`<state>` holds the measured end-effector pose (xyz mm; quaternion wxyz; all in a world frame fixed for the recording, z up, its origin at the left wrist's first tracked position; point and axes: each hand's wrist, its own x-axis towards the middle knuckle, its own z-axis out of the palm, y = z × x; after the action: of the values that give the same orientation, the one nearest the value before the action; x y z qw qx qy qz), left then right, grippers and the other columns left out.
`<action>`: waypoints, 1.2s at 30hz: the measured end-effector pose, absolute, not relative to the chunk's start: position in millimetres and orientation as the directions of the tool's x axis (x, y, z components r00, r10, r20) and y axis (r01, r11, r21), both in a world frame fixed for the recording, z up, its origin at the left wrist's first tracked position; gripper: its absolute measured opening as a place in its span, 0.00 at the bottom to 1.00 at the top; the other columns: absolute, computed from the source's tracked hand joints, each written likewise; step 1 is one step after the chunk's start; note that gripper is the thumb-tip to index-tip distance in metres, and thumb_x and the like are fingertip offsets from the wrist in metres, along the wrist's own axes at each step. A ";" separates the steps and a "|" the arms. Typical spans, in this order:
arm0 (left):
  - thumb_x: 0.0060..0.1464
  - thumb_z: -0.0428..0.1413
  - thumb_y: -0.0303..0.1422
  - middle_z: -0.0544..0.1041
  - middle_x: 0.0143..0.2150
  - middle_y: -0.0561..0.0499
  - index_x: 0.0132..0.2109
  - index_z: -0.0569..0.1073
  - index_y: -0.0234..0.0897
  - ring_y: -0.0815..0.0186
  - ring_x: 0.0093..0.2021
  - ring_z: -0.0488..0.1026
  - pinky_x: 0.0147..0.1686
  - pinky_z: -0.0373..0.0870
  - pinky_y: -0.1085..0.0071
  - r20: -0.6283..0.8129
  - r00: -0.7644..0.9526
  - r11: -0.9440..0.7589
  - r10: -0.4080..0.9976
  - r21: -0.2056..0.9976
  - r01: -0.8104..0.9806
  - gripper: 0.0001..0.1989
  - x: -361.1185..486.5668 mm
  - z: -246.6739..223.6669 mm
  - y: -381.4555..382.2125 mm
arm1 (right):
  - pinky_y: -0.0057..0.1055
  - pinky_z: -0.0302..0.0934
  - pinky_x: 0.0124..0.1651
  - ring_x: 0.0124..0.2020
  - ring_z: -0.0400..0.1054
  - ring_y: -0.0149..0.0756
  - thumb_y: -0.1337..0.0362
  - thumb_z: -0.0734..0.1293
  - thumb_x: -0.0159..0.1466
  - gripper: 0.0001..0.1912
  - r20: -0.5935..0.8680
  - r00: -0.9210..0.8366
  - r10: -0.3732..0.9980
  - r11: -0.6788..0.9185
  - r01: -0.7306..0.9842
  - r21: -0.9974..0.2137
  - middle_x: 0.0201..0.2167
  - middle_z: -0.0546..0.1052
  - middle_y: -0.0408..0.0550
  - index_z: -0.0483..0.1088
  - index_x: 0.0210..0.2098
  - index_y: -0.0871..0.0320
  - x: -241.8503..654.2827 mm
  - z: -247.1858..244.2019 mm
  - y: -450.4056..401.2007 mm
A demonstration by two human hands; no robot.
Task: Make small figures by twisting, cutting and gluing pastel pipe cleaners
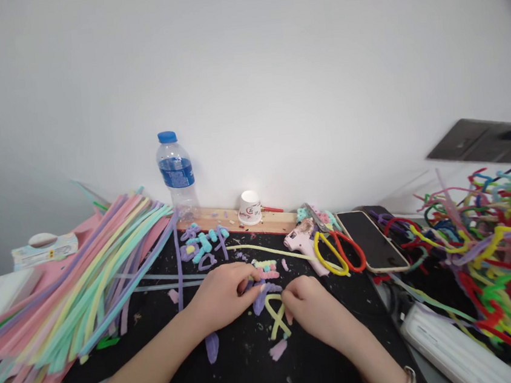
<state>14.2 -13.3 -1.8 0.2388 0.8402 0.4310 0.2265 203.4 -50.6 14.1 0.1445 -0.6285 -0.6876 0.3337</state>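
Observation:
My left hand (pixel 227 295) is closed, its thumb and forefinger curled around a purple pipe cleaner piece (pixel 258 302) on the black mat. Just beyond those fingertips lies a small pink, yellow and blue fuzzy piece (pixel 268 269). My right hand (pixel 307 300) is closed too, with its fingertips at the edge of a pale yellow pipe cleaner (pixel 278 321) bent into a crossed loop. A lilac tuft (pixel 279 350) lies at the loop's lower end. What sits inside the right fingers is partly hidden.
Pastel pipe cleaners (pixel 122 272) heap at left; a bright tangle (pixel 494 251) fills the right. Behind are a water bottle (pixel 175 172), paper cup (pixel 250 208), pink glue gun (pixel 304 241), scissors (pixel 339 253) and phone (pixel 372 240). A white power strip (pixel 454 347) lies lower right.

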 end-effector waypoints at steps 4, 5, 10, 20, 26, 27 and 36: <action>0.57 0.47 0.36 0.65 0.21 0.56 0.33 0.71 0.37 0.70 0.22 0.61 0.26 0.57 0.74 0.227 0.441 -0.464 0.868 0.684 0.563 0.11 11.8 2.3 -11.4 | 0.24 0.48 0.22 0.17 0.59 0.28 0.71 0.54 0.56 0.18 -0.165 -0.121 0.979 -0.033 0.702 -0.711 0.12 0.63 0.41 0.62 0.12 0.59 214.5 15.5 -40.9; 0.58 0.46 0.36 0.65 0.21 0.56 0.33 0.70 0.36 0.70 0.22 0.61 0.26 0.57 0.74 0.246 0.394 -0.443 0.885 0.702 0.558 0.12 10.5 3.3 -10.0 | 0.24 0.47 0.22 0.17 0.58 0.28 0.71 0.54 0.56 0.17 -0.136 -0.090 0.987 -0.035 0.698 -0.715 0.12 0.62 0.41 0.62 0.13 0.59 216.6 15.6 -38.6; 0.58 0.46 0.37 0.61 0.21 0.58 0.30 0.65 0.37 0.71 0.21 0.58 0.24 0.55 0.74 0.297 0.167 -0.337 0.940 0.742 0.579 0.11 4.3 3.8 -2.2 | 0.25 0.47 0.24 0.19 0.57 0.29 0.67 0.55 0.60 0.15 0.053 0.058 0.997 -0.002 0.693 -0.721 0.14 0.60 0.39 0.61 0.17 0.58 222.6 14.5 -33.6; 0.58 0.46 0.37 0.60 0.19 0.60 0.40 0.64 0.39 0.69 0.21 0.60 0.24 0.57 0.73 0.221 0.167 -0.277 0.961 0.794 0.541 0.08 3.7 0.6 4.3 | 0.26 0.46 0.22 0.17 0.54 0.30 0.61 0.53 0.65 0.17 0.262 0.156 0.952 0.098 0.657 -0.748 0.15 0.60 0.40 0.61 0.22 0.57 223.2 2.3 -34.6; 0.60 0.43 0.36 0.74 0.30 0.53 0.39 0.70 0.39 0.67 0.31 0.69 0.34 0.63 0.72 0.178 0.319 -0.341 0.931 0.736 0.585 0.12 3.3 3.2 2.6 | 0.26 0.48 0.23 0.19 0.58 0.31 0.61 0.52 0.66 0.18 0.292 0.136 0.947 0.134 0.658 -0.741 0.17 0.64 0.43 0.61 0.22 0.57 223.6 -0.5 -36.1; 0.60 0.44 0.35 0.75 0.34 0.52 0.39 0.70 0.39 0.66 0.34 0.70 0.37 0.64 0.71 0.179 0.350 -0.363 0.919 0.726 0.583 0.11 3.2 3.8 2.1 | 0.26 0.48 0.23 0.19 0.58 0.31 0.60 0.52 0.66 0.18 0.292 0.138 0.946 0.134 0.656 -0.743 0.17 0.64 0.43 0.61 0.21 0.57 223.8 -0.4 -36.5; 0.51 0.55 0.33 0.70 0.48 0.48 0.45 0.71 0.43 0.61 0.47 0.68 0.47 0.64 0.67 0.151 0.555 -0.534 0.818 0.557 0.636 0.12 0.8 11.8 -0.7 | 0.26 0.48 0.23 0.18 0.57 0.30 0.62 0.52 0.66 0.18 0.329 0.131 0.935 0.164 0.663 -0.730 0.17 0.64 0.43 0.63 0.23 0.58 220.9 1.3 -36.8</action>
<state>0.8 -0.7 11.8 0.2260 0.8522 0.4266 0.2016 220.9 -36.8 1.3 0.4171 -0.6256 -0.6388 0.1630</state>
